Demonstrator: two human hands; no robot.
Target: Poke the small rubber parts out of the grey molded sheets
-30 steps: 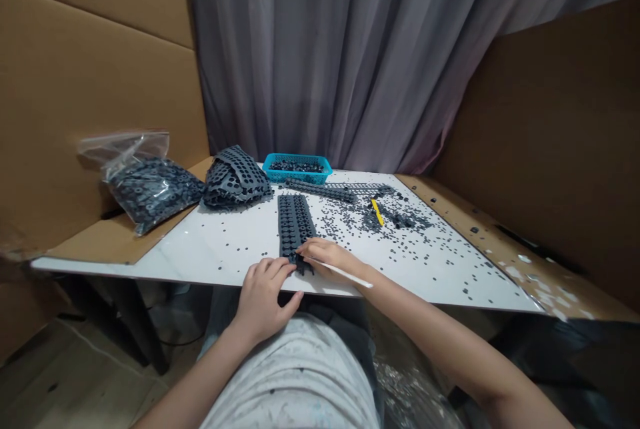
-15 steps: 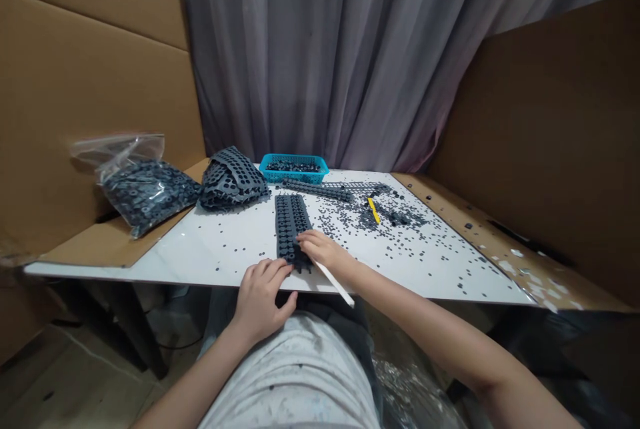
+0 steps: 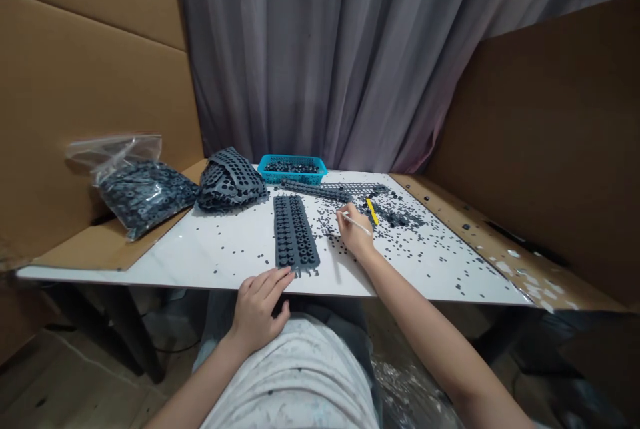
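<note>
A dark grey rubber sheet [image 3: 296,232] with rows of round pieces lies flat on the white table near its front edge. My left hand [image 3: 261,302] rests at the table edge, its fingers spread a little and fingertips touching the sheet's lower left corner. Right of the sheet, my right hand [image 3: 355,232] is closed around a thin white stick [image 3: 356,223], which slants across the hand. Small dark discs [image 3: 400,222] are scattered on the table around and beyond that hand. A yellow tool [image 3: 372,211] lies among them.
At the back stands a blue basket [image 3: 293,169] of dark pieces. A rolled strip [image 3: 316,191] lies before it. Perforated sheets [image 3: 231,179] are heaped at the left, beside a clear bag [image 3: 145,195] of dark rings. Cardboard walls [image 3: 95,82] flank the table [image 3: 220,242].
My right hand has left the sheet and moved right and away from me with the white stick, uncovering the sheet's right column. My left hand has barely moved.
</note>
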